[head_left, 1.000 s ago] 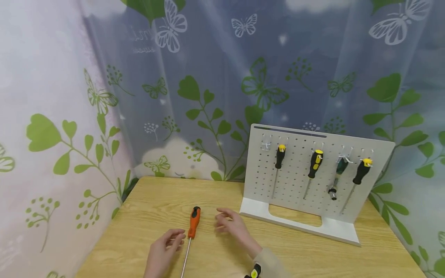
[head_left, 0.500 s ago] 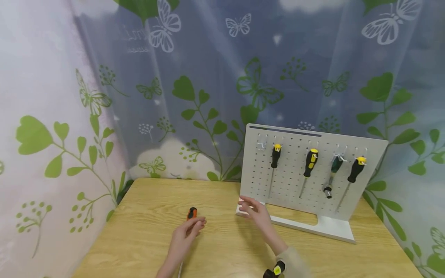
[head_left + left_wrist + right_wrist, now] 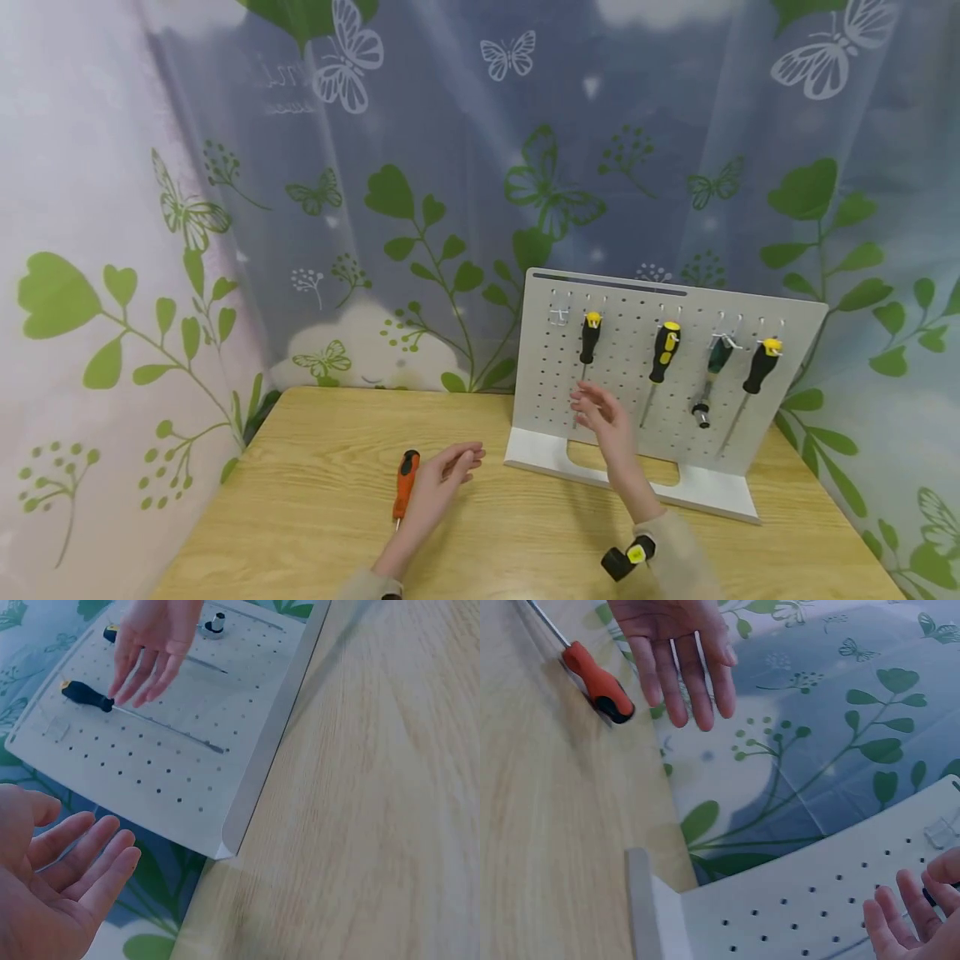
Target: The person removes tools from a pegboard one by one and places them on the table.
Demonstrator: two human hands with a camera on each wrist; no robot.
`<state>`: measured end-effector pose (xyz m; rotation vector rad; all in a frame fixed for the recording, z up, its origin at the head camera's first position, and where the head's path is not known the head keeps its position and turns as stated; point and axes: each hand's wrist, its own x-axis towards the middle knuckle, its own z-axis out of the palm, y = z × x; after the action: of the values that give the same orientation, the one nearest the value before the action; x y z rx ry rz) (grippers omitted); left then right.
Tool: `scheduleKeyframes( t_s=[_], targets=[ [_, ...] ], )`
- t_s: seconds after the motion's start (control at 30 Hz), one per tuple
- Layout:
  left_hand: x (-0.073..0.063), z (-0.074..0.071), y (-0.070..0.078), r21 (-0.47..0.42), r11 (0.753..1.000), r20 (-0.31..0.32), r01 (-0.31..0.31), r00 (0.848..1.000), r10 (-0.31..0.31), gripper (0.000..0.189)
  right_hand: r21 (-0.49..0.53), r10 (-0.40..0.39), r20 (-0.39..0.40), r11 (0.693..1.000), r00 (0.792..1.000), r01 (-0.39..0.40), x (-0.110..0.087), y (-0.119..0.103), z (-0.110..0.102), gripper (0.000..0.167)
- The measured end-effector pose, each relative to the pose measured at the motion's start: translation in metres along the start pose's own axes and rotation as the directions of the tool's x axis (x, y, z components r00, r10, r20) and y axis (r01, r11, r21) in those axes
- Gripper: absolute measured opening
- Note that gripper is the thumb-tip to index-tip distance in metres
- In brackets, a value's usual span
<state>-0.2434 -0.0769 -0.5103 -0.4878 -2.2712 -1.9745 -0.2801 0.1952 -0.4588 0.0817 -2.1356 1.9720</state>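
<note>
My left hand (image 3: 442, 483) hovers over the table just right of an orange-and-black screwdriver (image 3: 406, 482), holding nothing. In the left wrist view the fingers (image 3: 86, 862) of that hand are loosely extended. My right hand (image 3: 609, 423) is raised in front of a white pegboard (image 3: 547, 408), its fingers near the shaft of the leftmost hanging screwdriver (image 3: 590, 342), which has a black handle and yellow end. Seen from the right wrist, the right hand (image 3: 922, 919) is relaxed, nothing in its grasp. The orange screwdriver lies flat, its shaft partly hidden behind the left arm.
Along the board hang another black-and-yellow screwdriver (image 3: 665, 352), a green-handled socket driver (image 3: 718, 358) and a black screwdriver with yellow end (image 3: 762, 365). A bare clear hook (image 3: 558, 315) is at upper left. Patterned curtains (image 3: 450, 125) enclose the wooden table (image 3: 315, 450).
Both hands have moved right and away from the body; the left passed across the orange screwdriver, the right rose from the table to the pegboard. The head view has turned slightly right.
</note>
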Motion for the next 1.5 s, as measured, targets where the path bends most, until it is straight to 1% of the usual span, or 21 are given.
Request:
scheduleKeyframes(
  t_s=[0.17, 0.3, 0.43, 0.53, 0.67, 0.73, 0.8, 0.93, 1.0, 1.07, 1.13, 1.2, 1.27, 1.43, 1.5],
  targets=[
    [0.017, 0.017, 0.001, -0.058, 0.998, 0.043, 0.005, 0.999, -0.002, 0.035, 0.019, -0.049, -0.087, 0.999, 0.995, 0.051, 0.01, -0.014, -0.013, 0.038],
    [0.03, 0.028, 0.0, -0.075, 0.997, 0.073, 0.001, 0.997, 0.004, 0.036, 0.014, -0.07, -0.127, 0.997, 0.99, 0.072, 0.02, -0.022, -0.019, 0.039],
    [0.043, 0.039, 0.004, -0.082, 0.996, 0.082, -0.039, 0.996, 0.046, 0.034, -0.021, -0.077, -0.126, 0.997, 0.989, 0.075, 0.03, -0.028, -0.022, 0.04],
    [0.052, 0.048, 0.009, -0.085, 0.993, 0.076, -0.077, 0.994, 0.084, 0.033, -0.023, -0.09, -0.112, 0.996, 0.99, 0.088, 0.037, -0.03, -0.023, 0.041],
    [0.063, 0.059, 0.013, -0.078, 0.991, 0.068, -0.108, 0.991, 0.113, 0.031, -0.015, -0.102, -0.097, 0.995, 0.99, 0.101, 0.045, -0.027, -0.023, 0.042],
    [0.068, 0.064, 0.016, -0.074, 0.99, 0.074, -0.117, 0.99, 0.122, 0.03, -0.023, -0.102, -0.097, 0.995, 0.99, 0.1, 0.048, -0.025, -0.023, 0.042],
    [0.072, 0.07, 0.018, -0.049, 0.99, 0.084, -0.131, 0.987, 0.135, 0.03, -0.034, -0.103, -0.102, 0.994, 0.989, 0.1, 0.05, -0.024, -0.022, 0.043],
    [0.079, 0.081, 0.022, 0.029, 0.989, 0.108, -0.148, 0.984, 0.144, 0.03, -0.043, -0.102, -0.11, 0.994, 0.989, 0.098, 0.055, -0.022, -0.02, 0.044],
    [0.08, 0.085, 0.027, 0.045, 0.987, 0.107, -0.152, 0.983, 0.147, 0.029, -0.035, -0.099, -0.104, 0.995, 0.99, 0.095, 0.056, -0.022, -0.018, 0.044],
    [0.079, 0.087, 0.036, 0.034, 0.989, 0.106, -0.146, 0.984, 0.142, 0.029, -0.023, -0.095, -0.098, 0.995, 0.991, 0.094, 0.057, -0.022, -0.018, 0.044],
    [0.079, 0.088, 0.044, 0.01, 0.987, 0.109, -0.162, 0.981, 0.16, 0.028, -0.016, -0.089, -0.095, 0.996, 0.992, 0.088, 0.058, -0.022, -0.017, 0.044],
    [0.079, 0.088, 0.049, -0.002, 0.986, 0.116, -0.169, 0.979, 0.169, 0.028, -0.022, -0.083, -0.09, 0.996, 0.993, 0.081, 0.058, -0.022, -0.018, 0.045],
    [0.082, 0.091, 0.047, -0.009, 0.984, 0.12, -0.177, 0.977, 0.177, 0.029, -0.024, -0.078, -0.087, 0.997, 0.993, 0.076, 0.057, -0.022, -0.018, 0.045],
    [0.099, 0.102, 0.017, -0.008, 0.986, 0.098, -0.165, 0.981, 0.165, 0.03, -0.006, -0.078, -0.065, 0.997, 0.995, 0.077, 0.058, -0.022, -0.017, 0.047],
    [0.105, 0.105, 0.006, -0.013, 0.99, 0.099, -0.143, 0.985, 0.144, 0.032, 0.01, -0.08, -0.052, 0.997, 0.995, 0.081, 0.059, -0.023, -0.017, 0.047]
  ],
)
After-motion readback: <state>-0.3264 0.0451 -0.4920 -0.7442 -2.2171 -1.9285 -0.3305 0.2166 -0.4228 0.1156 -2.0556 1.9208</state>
